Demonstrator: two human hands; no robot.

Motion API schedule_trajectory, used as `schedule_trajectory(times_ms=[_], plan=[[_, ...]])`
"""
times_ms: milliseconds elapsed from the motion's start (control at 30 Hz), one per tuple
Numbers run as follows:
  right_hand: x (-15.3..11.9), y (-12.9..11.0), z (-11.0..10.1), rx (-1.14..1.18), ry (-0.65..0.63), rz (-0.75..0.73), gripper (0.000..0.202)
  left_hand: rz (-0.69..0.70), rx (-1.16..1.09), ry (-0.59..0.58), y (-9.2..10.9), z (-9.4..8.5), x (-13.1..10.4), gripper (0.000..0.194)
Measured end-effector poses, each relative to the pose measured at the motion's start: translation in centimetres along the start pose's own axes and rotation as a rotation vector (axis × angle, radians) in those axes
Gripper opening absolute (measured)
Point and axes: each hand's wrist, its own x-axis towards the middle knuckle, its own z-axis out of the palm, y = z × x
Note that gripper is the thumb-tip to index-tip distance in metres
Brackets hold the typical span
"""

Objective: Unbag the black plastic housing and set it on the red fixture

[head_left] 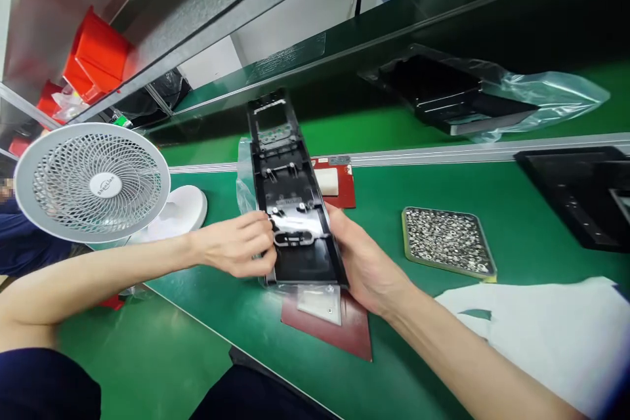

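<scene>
Both hands [295,249] grip a long black plastic frame [290,203], ribbed inside

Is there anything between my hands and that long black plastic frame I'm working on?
Nothing visible: the left hand already touches the long black plastic frame at its left edge, fingertips by a clear plastic piece, and the right hand grips its right side.

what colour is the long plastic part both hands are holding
Black, with a shiny silver metal piece across it; the long plastic part shows best in the head view.
</scene>
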Motion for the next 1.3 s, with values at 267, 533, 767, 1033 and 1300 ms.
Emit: schedule_trajectory(times_ms=[267, 533, 767, 1033, 1300], plan=[[-3.8, 1.8, 0.5, -0.209, 0.233, -0.116, 0.078, 0.036, -0.077, 0.081, 3.1, 0.7, 0.3, 0.012], [-6.8, 2.9, 0.2, -0.259, 0.412, -0.134, 0.066, -0.912, -0.624, 0.420, 9.2, 1.3, -2.9, 0.074], [-8.4, 5.9, 0.5, -0.427, 0.406, -0.179, 0.065, -1.992, -2.075, 0.826, 7.8, 4.0, -2.6, 0.072], [-10.4, 10.6, 0.4, -0.663, 0.291, 0.004, 0.078, -1.792, -2.338, 0.764, 3.7, 5.6, -0.1, 0.080], [-10.6, 10.4, 0.8, -0.694, 0.195, 0.060, 0.077, -1.820, -2.019, 0.775, 3.2, 4.7, 1.2, 0.049]])
